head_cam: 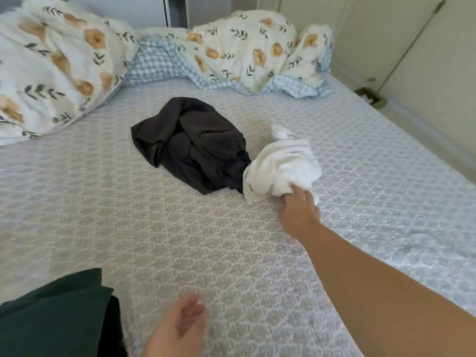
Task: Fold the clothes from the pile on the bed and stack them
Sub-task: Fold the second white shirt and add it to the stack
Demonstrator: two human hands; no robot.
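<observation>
A crumpled white garment (282, 166) lies on the bed (180, 240), touching a crumpled dark brown garment (190, 144) to its left. My right hand (298, 211) reaches out and grips the near edge of the white garment. My left hand (180, 328) hovers low over the bed near the bottom edge, fingers relaxed, holding nothing. A folded dark green garment (54, 318) sits at the bottom left on top of a black one (113, 328).
A bunched floral duvet with a blue checked underside (231, 55) runs along the far side of the bed, and a floral pillow (51, 68) lies at the far left. A pale wall (412, 60) borders the bed on the right.
</observation>
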